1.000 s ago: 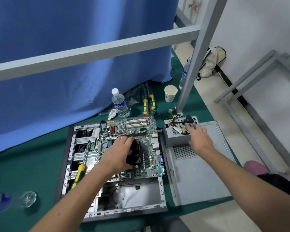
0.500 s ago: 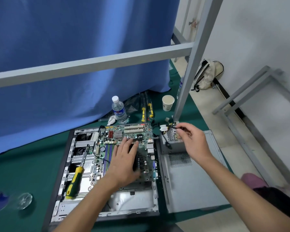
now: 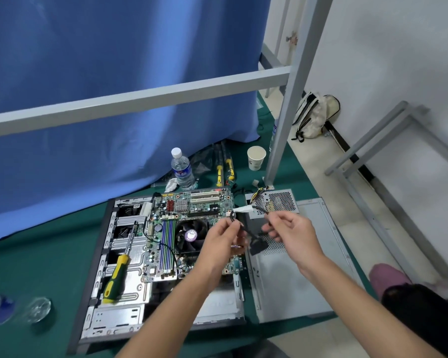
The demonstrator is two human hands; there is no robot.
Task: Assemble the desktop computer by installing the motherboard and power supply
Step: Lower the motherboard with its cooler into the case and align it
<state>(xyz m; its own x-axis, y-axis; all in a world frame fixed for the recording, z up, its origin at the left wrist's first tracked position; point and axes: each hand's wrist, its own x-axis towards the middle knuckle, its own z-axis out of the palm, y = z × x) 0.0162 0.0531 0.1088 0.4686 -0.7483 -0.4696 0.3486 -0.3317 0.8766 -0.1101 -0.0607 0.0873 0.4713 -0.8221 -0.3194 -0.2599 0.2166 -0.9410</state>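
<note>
Since these power supply cables [image 3: 246, 229] are floppy and light, I'm pinching them with both hands, left hand [image 3: 221, 241] and right hand [image 3: 292, 232], gripping near the stiff connectors.

Both hands pinch a black cable [image 3: 246, 229] above the motherboard [image 3: 192, 228]: left hand [image 3: 221, 244] at seven o'clock, right hand [image 3: 294, 235] at three. The power supply [image 3: 277, 202] sits at one o'clock.

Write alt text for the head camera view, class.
Both hands, left hand and right hand, hold a black power cable above the motherboard in the open computer case; a screwdriver lies inside.
</note>
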